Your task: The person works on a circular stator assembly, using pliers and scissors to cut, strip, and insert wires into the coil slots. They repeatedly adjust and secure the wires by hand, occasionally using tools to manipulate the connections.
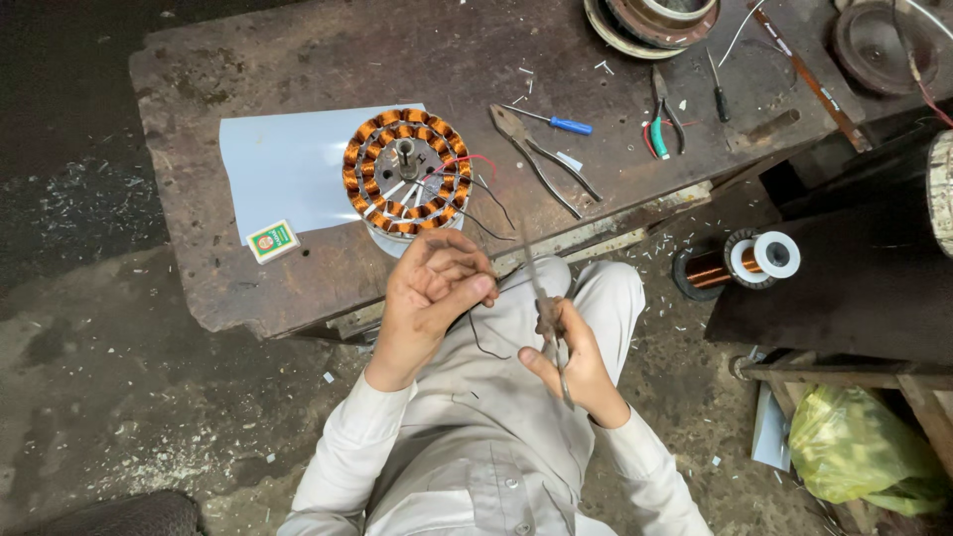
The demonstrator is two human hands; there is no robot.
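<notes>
A round motor stator wound with copper coils stands on a pale blue sheet on the worn workbench. Thin wire leads, red and dark, run from it toward me. My left hand pinches those leads just below the bench's front edge. My right hand grips a thin rusty scissor-like blade tool, its tip pointing up toward the wires beside my left fingers.
On the bench lie long metal shears, a blue-handled screwdriver, green-handled pliers and a small green box. A spool of copper wire sits on the floor at right. A green plastic bag lies bottom right.
</notes>
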